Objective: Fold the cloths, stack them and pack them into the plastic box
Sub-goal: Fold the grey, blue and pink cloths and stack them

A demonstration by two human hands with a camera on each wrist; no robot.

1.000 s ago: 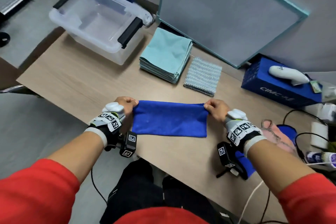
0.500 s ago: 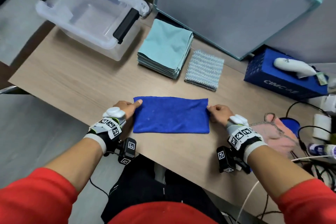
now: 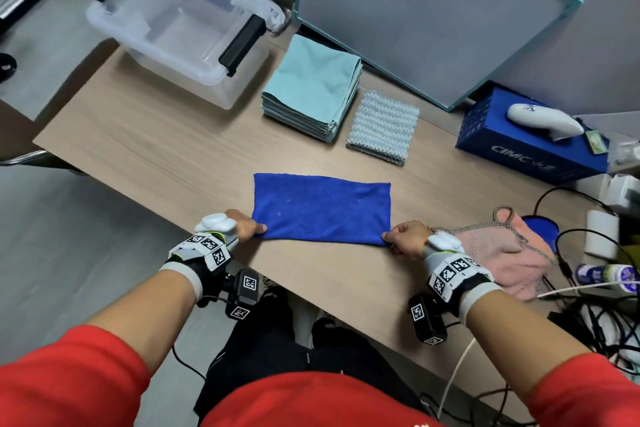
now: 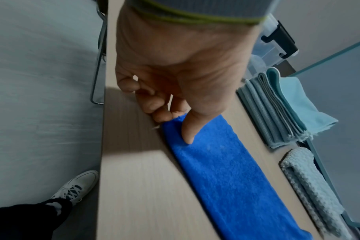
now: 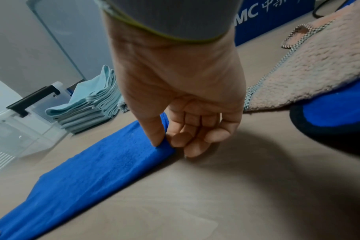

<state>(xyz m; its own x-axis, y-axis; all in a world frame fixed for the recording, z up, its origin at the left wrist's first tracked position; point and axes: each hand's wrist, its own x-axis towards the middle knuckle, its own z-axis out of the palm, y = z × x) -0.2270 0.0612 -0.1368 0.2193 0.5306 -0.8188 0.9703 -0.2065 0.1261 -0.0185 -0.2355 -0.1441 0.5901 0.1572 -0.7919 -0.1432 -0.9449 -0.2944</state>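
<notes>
A royal blue cloth [image 3: 322,208], folded to a long rectangle, lies flat near the front of the wooden table [image 3: 166,156]. My left hand [image 3: 247,227] pinches its near left corner, thumb on top [image 4: 188,129] of the blue cloth [image 4: 226,170]. My right hand [image 3: 398,239] pinches the near right corner between thumb and curled fingers [image 5: 164,139], on the blue cloth [image 5: 93,170]. A stack of folded light teal cloths [image 3: 311,90] and a folded zigzag-patterned cloth [image 3: 382,126] sit behind. The clear plastic box [image 3: 180,24] with black handles stands at the back left, nothing in it.
A pink fluffy cloth [image 3: 502,253] lies over a blue item at the right. A blue carton [image 3: 530,142] with a white device on top stands at the back right, a grey panel [image 3: 433,10] leans behind, and cables [image 3: 588,305] crowd the right edge.
The hands slid from the cloth's far corners down to its near corners and now pinch them. The cloth stays flat on the table.
</notes>
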